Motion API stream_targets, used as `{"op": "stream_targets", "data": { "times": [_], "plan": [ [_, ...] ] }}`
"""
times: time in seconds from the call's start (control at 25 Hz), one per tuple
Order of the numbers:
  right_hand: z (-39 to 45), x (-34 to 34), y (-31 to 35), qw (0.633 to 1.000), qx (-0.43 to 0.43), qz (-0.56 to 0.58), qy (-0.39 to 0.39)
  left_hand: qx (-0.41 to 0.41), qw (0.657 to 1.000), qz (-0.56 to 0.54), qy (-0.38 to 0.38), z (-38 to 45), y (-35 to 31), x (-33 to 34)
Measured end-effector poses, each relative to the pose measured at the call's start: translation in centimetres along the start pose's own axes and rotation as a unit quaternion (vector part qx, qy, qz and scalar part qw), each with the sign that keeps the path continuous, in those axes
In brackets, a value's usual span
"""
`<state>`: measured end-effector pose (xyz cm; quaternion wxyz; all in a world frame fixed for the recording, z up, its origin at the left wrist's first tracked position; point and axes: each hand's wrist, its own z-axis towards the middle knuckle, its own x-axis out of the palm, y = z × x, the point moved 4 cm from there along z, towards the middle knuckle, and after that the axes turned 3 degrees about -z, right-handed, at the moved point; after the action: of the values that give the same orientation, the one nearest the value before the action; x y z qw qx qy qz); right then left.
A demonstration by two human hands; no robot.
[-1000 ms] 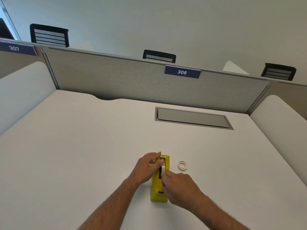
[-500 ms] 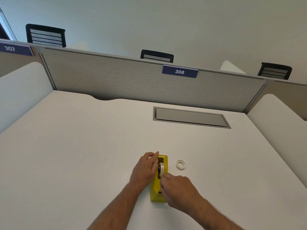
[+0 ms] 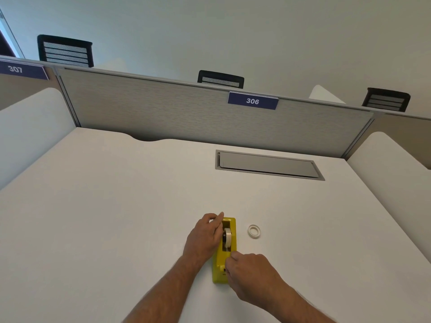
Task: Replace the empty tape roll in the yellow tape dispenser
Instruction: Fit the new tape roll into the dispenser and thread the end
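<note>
The yellow tape dispenser (image 3: 220,262) lies lengthwise on the white desk (image 3: 116,217), its near end toward me. A white tape roll (image 3: 227,236) sits upright in its slot. My left hand (image 3: 205,236) presses against the dispenser's left side, fingers along the far end. My right hand (image 3: 251,273) is at the near end, thumb and finger pinched above the cutter area; whether tape is between them is too small to tell. A small white ring, the empty core (image 3: 254,231), lies flat on the desk just right of the dispenser.
A grey cable hatch (image 3: 268,165) is set into the desk at the back right. A grey partition with a sign reading 306 (image 3: 253,100) closes the far side, and white side panels (image 3: 391,164) flank the desk. Black chair backs show beyond.
My right hand has slid from the tape roll toward the near end of the dispenser. The roll now sits uncovered in the slot. My left hand stays on the dispenser's side.
</note>
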<state>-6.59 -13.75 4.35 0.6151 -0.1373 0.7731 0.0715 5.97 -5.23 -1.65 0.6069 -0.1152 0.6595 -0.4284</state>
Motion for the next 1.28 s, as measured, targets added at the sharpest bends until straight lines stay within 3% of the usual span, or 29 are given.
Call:
{"op": "stream_targets", "data": {
  "times": [0.28,0.4,0.68,1.16,1.28],
  "plan": [
    [-0.4,-0.1,0.2,1.000,0.008,0.004,-0.022,-0.001,1.000,-0.013,-0.001,0.0,-0.1,0.1],
    [-0.8,-0.3,0.5,0.998,0.005,0.003,-0.065,-0.003,1.000,-0.020,-0.006,0.0,0.0,0.0],
    [-2.7,1.0,1.0,0.992,0.034,-0.066,-0.102,-0.009,1.000,-0.025,-0.001,0.0,0.0,0.0],
    [-3.1,1.2,1.0,0.991,0.047,-0.015,-0.123,-0.011,0.999,-0.037,0.004,-0.2,-0.2,-0.3],
    [-3.7,-0.8,0.6,0.984,0.048,0.036,-0.171,-0.009,0.999,-0.039,0.008,-0.7,0.1,-0.3]
  ]
}}
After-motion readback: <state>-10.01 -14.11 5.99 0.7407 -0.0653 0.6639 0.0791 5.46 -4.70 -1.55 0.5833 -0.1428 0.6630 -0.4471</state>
